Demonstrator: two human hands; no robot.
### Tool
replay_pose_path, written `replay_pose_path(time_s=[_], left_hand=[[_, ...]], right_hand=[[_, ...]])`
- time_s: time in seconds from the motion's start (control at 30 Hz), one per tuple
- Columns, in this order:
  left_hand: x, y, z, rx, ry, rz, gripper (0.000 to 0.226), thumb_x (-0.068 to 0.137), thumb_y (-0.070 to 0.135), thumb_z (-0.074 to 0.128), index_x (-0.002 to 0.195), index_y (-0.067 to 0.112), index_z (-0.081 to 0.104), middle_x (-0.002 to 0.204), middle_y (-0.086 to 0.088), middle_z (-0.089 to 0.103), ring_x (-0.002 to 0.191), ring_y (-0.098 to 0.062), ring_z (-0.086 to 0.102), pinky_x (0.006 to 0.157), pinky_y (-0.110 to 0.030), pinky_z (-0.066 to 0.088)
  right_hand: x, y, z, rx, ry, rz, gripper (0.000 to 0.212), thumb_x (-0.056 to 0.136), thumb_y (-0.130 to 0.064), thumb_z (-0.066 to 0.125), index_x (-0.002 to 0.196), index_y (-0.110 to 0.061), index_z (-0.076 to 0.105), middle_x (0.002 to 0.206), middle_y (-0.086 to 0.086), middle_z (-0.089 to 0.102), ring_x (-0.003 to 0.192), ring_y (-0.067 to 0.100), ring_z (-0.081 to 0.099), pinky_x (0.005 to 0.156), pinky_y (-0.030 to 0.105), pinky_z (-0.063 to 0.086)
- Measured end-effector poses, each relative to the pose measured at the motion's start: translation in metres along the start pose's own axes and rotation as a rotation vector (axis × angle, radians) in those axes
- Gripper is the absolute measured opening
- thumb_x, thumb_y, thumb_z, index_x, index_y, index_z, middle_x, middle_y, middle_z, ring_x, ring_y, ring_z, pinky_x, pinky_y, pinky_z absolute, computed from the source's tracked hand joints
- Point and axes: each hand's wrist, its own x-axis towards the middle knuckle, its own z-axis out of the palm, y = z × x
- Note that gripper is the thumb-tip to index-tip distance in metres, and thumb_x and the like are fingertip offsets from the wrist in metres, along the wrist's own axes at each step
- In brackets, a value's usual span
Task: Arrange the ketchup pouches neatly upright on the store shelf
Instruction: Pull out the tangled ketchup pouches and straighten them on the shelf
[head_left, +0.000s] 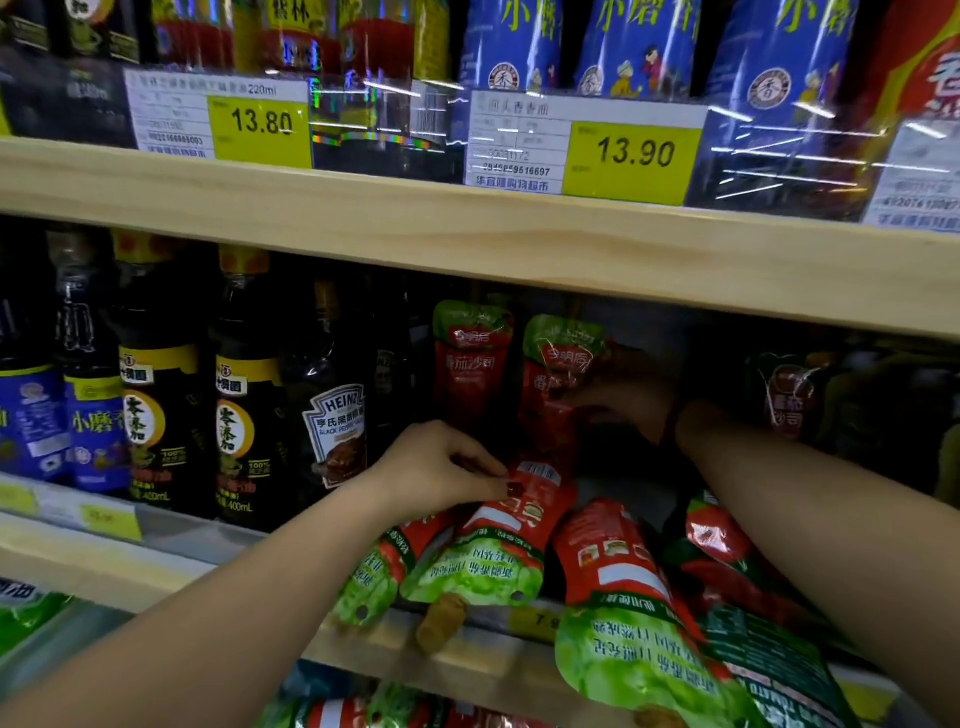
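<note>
Overhead, the upper shelf board (467, 234) leaves little headroom above the upright pair of pouches (470, 358) at twelve o'clock of the left hand (441, 467). A lone pouch (789, 400) stands in the dark at three o'clock, with open room between it and the pair. The right hand (623, 400) is in that gap, against the nearer standing pouch (558, 364). Its fingers are in shadow, so I cannot tell whether they are curled or flat. The left hand's thumb and fingertips pinch the barcoded bottom end of a fallen pouch (504, 540). At least four pouches lie flat, green tops over the lower shelf edge (467, 660): the pinched one, a smaller pouch (374, 571) at its eight o'clock, a large pouch (623, 597) at its four o'clock, and a glossy pouch (727, 556) beyond that. A bare shelf patch (618, 488) shows behind them. At nine o'clock stand two blue-labelled bottles (88, 421), two yellow-labelled bottles (156, 410) and one Heinz bottle (337, 431), packed tight. Two yellow price tags (634, 156) hang above.
</note>
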Motion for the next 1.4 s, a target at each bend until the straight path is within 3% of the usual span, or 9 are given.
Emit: replay_pose_path(time_s=[0.1,0.23,0.47,0.8,0.97,1.1,1.2,1.3,1.4], left_hand=[[-0.001,-0.001,0.0,-0.005,0.007,0.002,0.015,0.069,0.033,0.077,0.084,0.033,0.076,0.081,0.025,0.068,0.079,0.014,0.06,0.071,-0.004,0.044],[0.0,-0.003,0.0,0.001,0.009,0.0,0.014,0.069,0.035,0.077,0.083,0.035,0.075,0.084,0.024,0.07,0.084,0.009,0.061,0.08,-0.012,0.046],[0.001,-0.006,0.001,-0.009,0.013,-0.014,0.014,0.069,0.036,0.077,0.083,0.037,0.075,0.084,0.026,0.069,0.082,0.013,0.06,0.077,-0.007,0.045],[0.002,-0.007,0.003,0.006,0.026,-0.018,0.013,0.069,0.038,0.077,0.081,0.038,0.074,0.082,0.027,0.068,0.083,0.011,0.06,0.076,-0.009,0.045],[0.001,-0.005,0.003,0.007,0.038,-0.002,0.009,0.069,0.034,0.077,0.077,0.038,0.074,0.081,0.025,0.07,0.082,0.009,0.062,0.08,-0.013,0.048],[-0.003,0.006,0.002,0.055,0.06,0.032,0.01,0.07,0.029,0.078,0.075,0.037,0.074,0.075,0.026,0.068,0.077,0.012,0.06,0.073,-0.007,0.043],[-0.002,0.014,0.002,0.034,0.058,0.057,0.014,0.072,0.025,0.077,0.085,0.029,0.074,0.085,0.017,0.07,0.085,0.003,0.062,0.077,-0.012,0.044],[-0.005,0.037,0.016,-0.043,0.054,0.121,0.019,0.074,0.021,0.076,0.093,0.023,0.073,0.091,0.01,0.071,0.08,0.007,0.062,0.072,-0.003,0.043],[-0.008,0.063,0.035,-0.123,0.005,0.173,0.026,0.075,0.017,0.075,0.101,0.017,0.071,0.094,0.006,0.07,0.078,0.008,0.061,0.07,-0.001,0.043]], right_hand=[[0.003,0.003,-0.002,-0.164,-0.009,0.03,0.047,0.06,-0.001,0.082,0.095,-0.025,0.063,0.088,0.0,0.067,0.075,0.016,0.064,0.06,0.033,0.056],[0.007,0.005,0.0,-0.132,0.007,0.03,0.038,0.061,-0.002,0.082,0.085,-0.025,0.065,0.09,0.005,0.067,0.079,0.022,0.065,0.068,0.037,0.055],[0.017,0.011,-0.001,-0.118,0.02,0.024,0.044,0.063,-0.001,0.08,0.099,-0.02,0.063,0.099,0.007,0.065,0.093,0.028,0.062,0.081,0.047,0.054],[0.019,0.016,-0.004,-0.137,0.017,0.04,0.05,0.066,-0.004,0.08,0.112,-0.012,0.063,0.109,0.011,0.066,0.099,0.028,0.063,0.085,0.045,0.054],[0.014,0.008,-0.012,-0.183,0.083,0.069,0.022,0.063,-0.011,0.083,0.079,-0.015,0.069,0.086,0.006,0.068,0.067,0.011,0.063,0.053,0.017,0.053],[-0.01,0.004,-0.026,-0.261,0.091,0.023,0.013,0.065,-0.016,0.082,0.071,-0.013,0.071,0.08,0.011,0.07,0.079,0.025,0.066,0.076,0.036,0.056],[-0.039,0.002,-0.032,-0.248,0.063,-0.037,0.017,0.059,-0.019,0.084,0.053,-0.026,0.07,0.066,-0.007,0.068,0.074,0.02,0.066,0.073,0.034,0.056],[-0.078,-0.002,-0.044,-0.136,0.031,-0.061,0.019,0.051,-0.021,0.085,0.067,-0.023,0.074,0.073,-0.004,0.073,0.078,0.018,0.068,0.075,0.032,0.056],[-0.119,-0.008,-0.061,-0.136,0.0,-0.062,0.03,0.061,-0.02,0.083,0.088,-0.02,0.071,0.089,0.001,0.073,0.085,0.013,0.068,0.077,0.023,0.053]])
